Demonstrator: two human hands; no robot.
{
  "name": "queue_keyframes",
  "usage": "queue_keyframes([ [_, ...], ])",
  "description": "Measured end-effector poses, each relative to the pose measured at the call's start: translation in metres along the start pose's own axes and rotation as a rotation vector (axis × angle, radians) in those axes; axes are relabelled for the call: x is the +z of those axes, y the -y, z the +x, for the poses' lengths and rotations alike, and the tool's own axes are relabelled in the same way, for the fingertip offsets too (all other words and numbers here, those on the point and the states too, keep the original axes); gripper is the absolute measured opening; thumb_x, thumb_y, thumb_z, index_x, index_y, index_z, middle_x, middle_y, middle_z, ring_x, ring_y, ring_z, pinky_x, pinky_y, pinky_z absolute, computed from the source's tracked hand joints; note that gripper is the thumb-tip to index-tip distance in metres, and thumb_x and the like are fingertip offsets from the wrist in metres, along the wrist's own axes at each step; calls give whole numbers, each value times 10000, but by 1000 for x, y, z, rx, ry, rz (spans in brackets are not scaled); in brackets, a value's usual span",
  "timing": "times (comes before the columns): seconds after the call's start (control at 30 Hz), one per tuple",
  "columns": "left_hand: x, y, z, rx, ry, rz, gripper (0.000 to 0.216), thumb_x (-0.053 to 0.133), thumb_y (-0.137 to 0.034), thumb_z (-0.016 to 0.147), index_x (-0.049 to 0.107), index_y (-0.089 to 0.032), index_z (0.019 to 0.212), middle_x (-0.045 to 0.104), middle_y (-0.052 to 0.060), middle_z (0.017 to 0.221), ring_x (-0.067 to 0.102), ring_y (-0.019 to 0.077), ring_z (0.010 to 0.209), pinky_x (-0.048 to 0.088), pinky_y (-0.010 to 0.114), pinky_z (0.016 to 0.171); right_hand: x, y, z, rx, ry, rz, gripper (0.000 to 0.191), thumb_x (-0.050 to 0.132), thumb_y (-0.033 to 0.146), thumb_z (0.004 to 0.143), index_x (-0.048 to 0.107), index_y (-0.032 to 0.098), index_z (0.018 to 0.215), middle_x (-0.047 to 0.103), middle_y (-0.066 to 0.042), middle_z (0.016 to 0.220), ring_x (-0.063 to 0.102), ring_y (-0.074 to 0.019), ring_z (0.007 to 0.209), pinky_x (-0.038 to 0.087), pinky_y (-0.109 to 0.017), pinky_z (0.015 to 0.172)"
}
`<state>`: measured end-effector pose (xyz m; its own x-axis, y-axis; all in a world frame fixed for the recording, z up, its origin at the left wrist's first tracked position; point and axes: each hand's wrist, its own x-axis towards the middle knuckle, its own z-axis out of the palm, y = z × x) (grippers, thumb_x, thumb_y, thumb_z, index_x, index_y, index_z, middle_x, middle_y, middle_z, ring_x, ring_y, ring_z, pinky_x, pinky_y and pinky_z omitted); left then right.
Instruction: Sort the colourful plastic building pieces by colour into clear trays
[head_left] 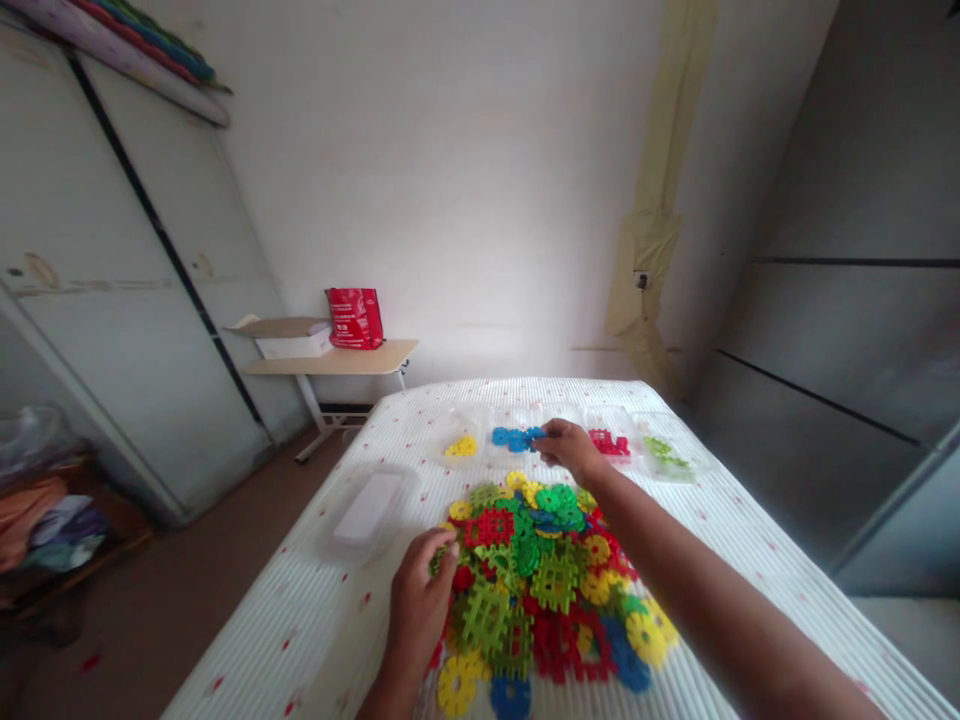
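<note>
Several plastic building pieces, notched discs and square lattices in red, yellow, green and blue, lie in a loose pile in front of me. My left hand is at the pile's left edge, fingers curled, with a bit of green piece showing between thumb and fingers. Past the pile, my right hand reaches over the clear containers. Its fingertips pinch at the right end of the blue discs; the fingers partly hide what they grip.
Clear containers stand in a row, with yellow discs at left, red pieces and light-green pieces at right. A translucent lid or tray lies left on the striped tablecloth. Behind are a small desk and a red bag.
</note>
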<state>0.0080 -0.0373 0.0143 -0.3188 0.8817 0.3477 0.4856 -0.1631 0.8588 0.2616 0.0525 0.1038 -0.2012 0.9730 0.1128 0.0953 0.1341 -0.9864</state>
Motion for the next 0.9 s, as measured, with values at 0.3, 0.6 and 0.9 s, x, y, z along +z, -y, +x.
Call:
queue_keyframes([
  [0.3,-1,1,-1,31,-4,-19,264,526,-367,759,676,-179,868,679,90,954,618,214,921,469,352,863,-4,-13,13,-30,-135,-81,319,515,330,873,526,165,1146,560,-71,1144,575,-179,952,498,-389,799],
  [0.6,-14,-2,1,-74,-87,-48,280,502,-365,761,674,-169,863,696,80,892,640,207,834,497,322,771,-33,-40,-30,14,-261,-176,284,673,433,630,588,176,717,534,35,521,469,-105,449,383,-254,451],
  [0.9,-14,2,1,-10,-111,61,283,475,-359,783,670,-171,866,701,81,877,642,213,826,495,328,778,-28,-30,-69,-222,99,-442,143,531,237,729,621,201,835,646,-47,822,585,-180,749,481,-319,676],
])
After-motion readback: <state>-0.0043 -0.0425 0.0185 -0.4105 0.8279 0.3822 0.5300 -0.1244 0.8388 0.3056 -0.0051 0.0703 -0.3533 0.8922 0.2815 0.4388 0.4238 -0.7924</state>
